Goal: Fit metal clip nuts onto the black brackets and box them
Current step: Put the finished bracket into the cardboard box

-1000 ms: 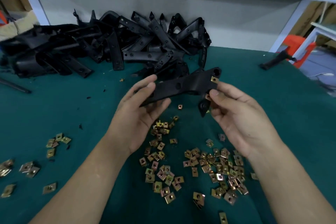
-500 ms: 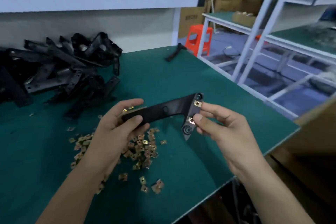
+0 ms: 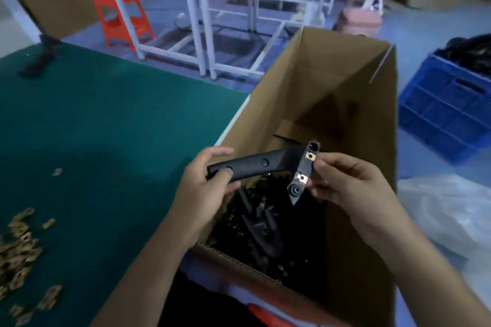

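Both hands hold one black bracket (image 3: 261, 163) in the air over the open cardboard box (image 3: 305, 79), which stands against the bench's right edge. The left hand (image 3: 202, 191) grips the left end of the bracket's long arm, with the thumb on the upper face and the fingers curled round behind. The right hand (image 3: 348, 188) pinches the short cross-piece at the other end between thumb and fingertips. Two brass-coloured clip nuts sit on that cross-piece, the upper clip nut (image 3: 309, 156) near its top hole and the lower clip nut (image 3: 301, 177) just above its pointed tip.

Under the bracket, the box holds a heap of black brackets (image 3: 255, 223) with brass glints among them. On the green bench (image 3: 106, 119), loose clip nuts (image 3: 18, 241) lie scattered along the near left edge, and a lone black part (image 3: 39, 58) lies at the far left corner. On the floor beyond are an orange stool (image 3: 119, 16), a blue crate (image 3: 446, 114) and a clear plastic sheet (image 3: 451, 215).
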Motion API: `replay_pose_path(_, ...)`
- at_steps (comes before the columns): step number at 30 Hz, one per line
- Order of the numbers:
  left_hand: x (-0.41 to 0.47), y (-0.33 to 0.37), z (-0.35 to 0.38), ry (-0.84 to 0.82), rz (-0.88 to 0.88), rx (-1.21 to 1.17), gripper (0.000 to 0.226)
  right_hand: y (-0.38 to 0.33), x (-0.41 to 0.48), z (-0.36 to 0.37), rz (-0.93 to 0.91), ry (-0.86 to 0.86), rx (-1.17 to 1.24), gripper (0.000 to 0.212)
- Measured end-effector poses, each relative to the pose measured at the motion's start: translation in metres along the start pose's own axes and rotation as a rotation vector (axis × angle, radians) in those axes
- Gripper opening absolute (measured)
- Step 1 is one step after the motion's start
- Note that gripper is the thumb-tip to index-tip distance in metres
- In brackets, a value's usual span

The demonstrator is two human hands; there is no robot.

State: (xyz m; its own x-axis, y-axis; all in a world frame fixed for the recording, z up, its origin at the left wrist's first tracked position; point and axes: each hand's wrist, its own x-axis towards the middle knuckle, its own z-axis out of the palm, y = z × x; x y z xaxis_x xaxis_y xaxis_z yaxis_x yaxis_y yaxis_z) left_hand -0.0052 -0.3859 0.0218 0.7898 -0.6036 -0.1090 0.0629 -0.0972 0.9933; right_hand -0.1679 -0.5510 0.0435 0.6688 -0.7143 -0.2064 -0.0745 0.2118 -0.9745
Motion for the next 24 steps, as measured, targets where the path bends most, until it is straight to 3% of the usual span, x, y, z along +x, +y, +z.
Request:
replay_pose_path(8, 0.021, -0.053, 0.024, -0.081, -0.09, 0.181, 0.041, 0.037, 0.009, -0.032, 0.07, 0.038, -0.171, 0.014)
replay_pose_path(14, 0.025, -0.085, 0.011, -0.036, -0.143, 0.582, 0.042, 0.06, 0.017, -0.043, 0.135, -0.021, -0.844, 0.026)
replay_pose_path(24, 0.001, -0.071, -0.011, -0.166, -0.072, 0.658, 0.032, 0.058, 0.017, -0.023, 0.014, -0.077, -0.94, 0.032)
